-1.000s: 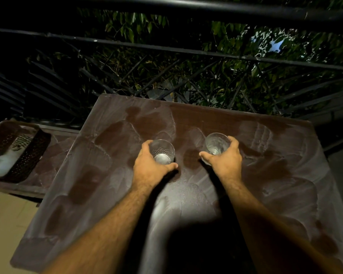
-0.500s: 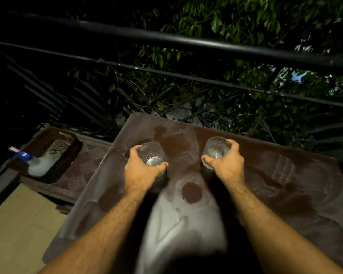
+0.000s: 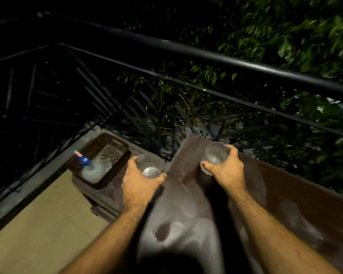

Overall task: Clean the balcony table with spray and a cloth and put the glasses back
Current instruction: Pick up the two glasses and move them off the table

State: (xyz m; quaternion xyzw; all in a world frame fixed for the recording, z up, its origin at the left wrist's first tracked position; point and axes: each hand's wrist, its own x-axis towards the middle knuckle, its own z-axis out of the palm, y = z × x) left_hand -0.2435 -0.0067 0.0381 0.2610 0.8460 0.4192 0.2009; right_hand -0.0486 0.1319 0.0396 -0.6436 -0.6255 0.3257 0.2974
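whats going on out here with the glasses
A person holds a clear glass in each hand above a brown balcony table whose top shows wipe streaks. The left hand grips the left glass; the right hand grips the right glass. A spray bottle lies in a brown basket to the left.

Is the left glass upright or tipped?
Upright: the left glass shows its open mouth upward, its base visible inside, gripped by the left hand.
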